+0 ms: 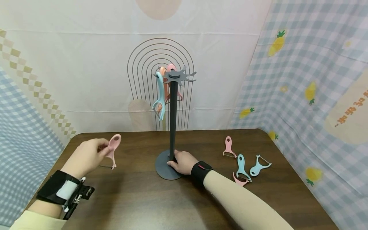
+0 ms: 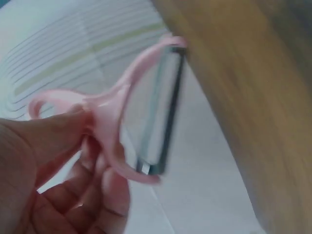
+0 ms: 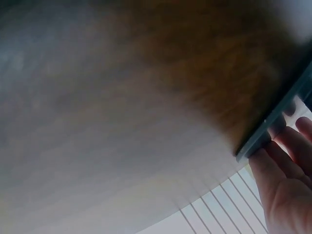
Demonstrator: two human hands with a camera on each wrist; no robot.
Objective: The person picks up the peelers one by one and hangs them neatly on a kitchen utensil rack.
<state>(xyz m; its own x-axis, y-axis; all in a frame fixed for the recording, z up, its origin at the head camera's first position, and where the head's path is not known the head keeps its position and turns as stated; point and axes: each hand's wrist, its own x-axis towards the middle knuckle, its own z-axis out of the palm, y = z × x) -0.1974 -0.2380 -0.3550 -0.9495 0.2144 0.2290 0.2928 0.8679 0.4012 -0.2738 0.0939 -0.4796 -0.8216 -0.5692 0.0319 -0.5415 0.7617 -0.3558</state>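
Observation:
My left hand (image 1: 90,155) pinches a pink peeler (image 1: 114,142) by its handle, raised over the left side of the table. Its metal blade faces away from the thumb and fingers in the left wrist view. At the foot of the grey stand (image 1: 173,118), my right hand (image 1: 184,162) holds on low down, thumb over the round base and fingers by the pole. Part of those fingers is hidden behind the pole. From the hooks at the stand's top left hang a blue peeler (image 1: 161,94), an orange peeler (image 1: 165,86) and a pink one behind.
Several loose peelers lie on the table's right: a pink peeler (image 1: 228,145), a light blue peeler (image 1: 241,164), another blue peeler (image 1: 256,169) and a pink one (image 1: 240,182) partly behind my right forearm. The wooden table (image 1: 138,198) ends at a cloth backdrop (image 1: 95,80).

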